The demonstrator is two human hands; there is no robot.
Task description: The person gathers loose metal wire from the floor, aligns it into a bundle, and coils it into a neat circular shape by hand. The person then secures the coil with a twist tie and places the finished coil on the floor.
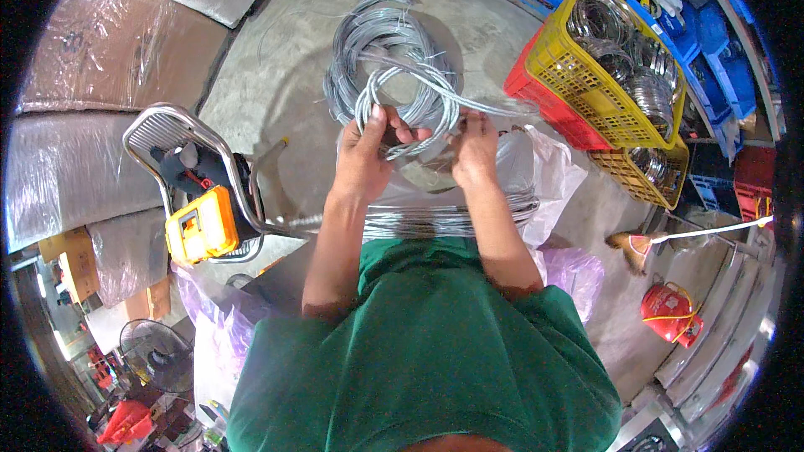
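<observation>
Both my hands hold up a small coil of grey wire cable (441, 90) in front of me. My left hand (366, 146) is closed round the coil's left side, thumb on top of the strands. On the coil's right side, my right hand (476, 149) pinches the cable, and a loose end runs out past it to the right. Beyond lies a bigger pile of coiled grey cable (345, 54) on the concrete floor. Across my lap, over clear plastic sheeting, rests a bundle of long grey cable lengths (410, 222).
At the right, a yellow crate (578, 63) of shiny metal coils stands on a red crate (544, 92). Blue bins line the shelf behind. A metal chair (188, 121) with a yellow case (203, 224) is at left, near wrapped boxes (109, 46). A broom (641, 243) and red gas cylinder (670, 314) are right.
</observation>
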